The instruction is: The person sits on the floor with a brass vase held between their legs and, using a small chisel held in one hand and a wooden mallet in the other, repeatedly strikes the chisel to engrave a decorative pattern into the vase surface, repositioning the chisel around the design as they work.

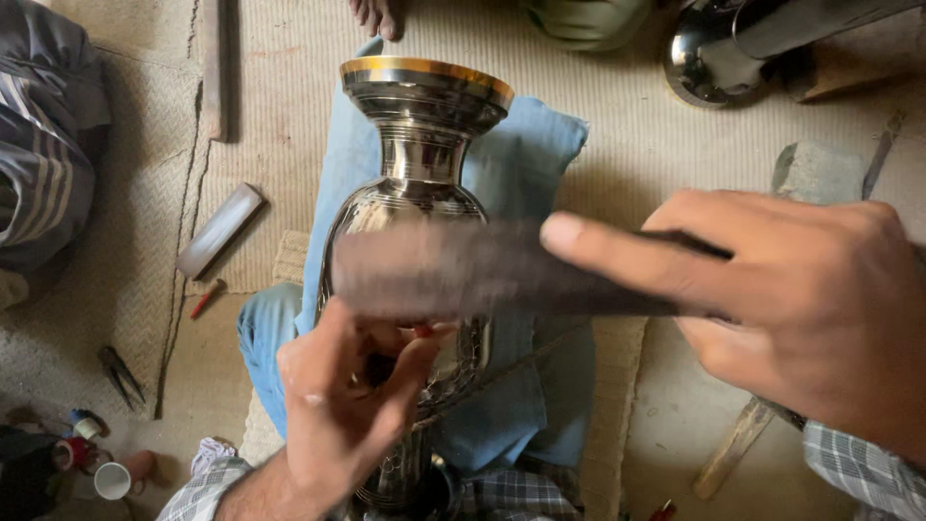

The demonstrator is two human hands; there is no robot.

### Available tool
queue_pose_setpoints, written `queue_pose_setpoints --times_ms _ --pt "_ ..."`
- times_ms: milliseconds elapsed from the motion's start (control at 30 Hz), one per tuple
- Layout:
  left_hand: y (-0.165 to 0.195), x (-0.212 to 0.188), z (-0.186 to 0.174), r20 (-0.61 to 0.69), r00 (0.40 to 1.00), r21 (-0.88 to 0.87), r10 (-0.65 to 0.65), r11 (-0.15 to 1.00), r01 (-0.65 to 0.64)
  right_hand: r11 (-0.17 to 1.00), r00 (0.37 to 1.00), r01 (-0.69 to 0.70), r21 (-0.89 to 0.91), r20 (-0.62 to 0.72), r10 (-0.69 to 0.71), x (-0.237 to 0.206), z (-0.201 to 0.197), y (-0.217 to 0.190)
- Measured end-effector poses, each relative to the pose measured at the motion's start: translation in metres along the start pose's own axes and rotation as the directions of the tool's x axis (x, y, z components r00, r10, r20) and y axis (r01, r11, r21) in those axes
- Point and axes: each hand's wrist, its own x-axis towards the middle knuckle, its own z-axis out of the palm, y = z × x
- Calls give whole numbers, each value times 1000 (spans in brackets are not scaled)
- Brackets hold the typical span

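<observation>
A shiny metal vase (417, 145) with a gold-coloured rim lies along my lap, on my blue trousers (521, 164), with its mouth pointing away from me. My left hand (342, 405) is pressed on its patterned belly, fingers pinched around a small thin tool that is mostly hidden. My right hand (791, 309) is raised on the right and grips a dark, flat tool (482, 270). That tool is motion-blurred and crosses in front of the vase.
A flat grey stone bar (220, 230) and a red pen lie on the woven mat at left, with small pliers (120, 371) and cups (111, 479) nearer. Another person's foot (378, 14) and a large metal vessel (723, 48) are beyond. A wooden stick (733, 449) lies at right.
</observation>
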Motion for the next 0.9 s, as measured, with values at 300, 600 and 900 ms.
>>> queue_pose_setpoints --times_ms 300,600,900 --pt "6 16 -6 132 991 20 27 999 -29 972 972 -225 66 80 220 -6 25 17" --pt "14 20 -10 148 989 -6 9 1000 -8 845 910 -12 535 -345 232 -25 33 11" --pt "13 28 -13 249 960 83 131 984 -156 952 987 -146 269 -26 158 -29 57 31"
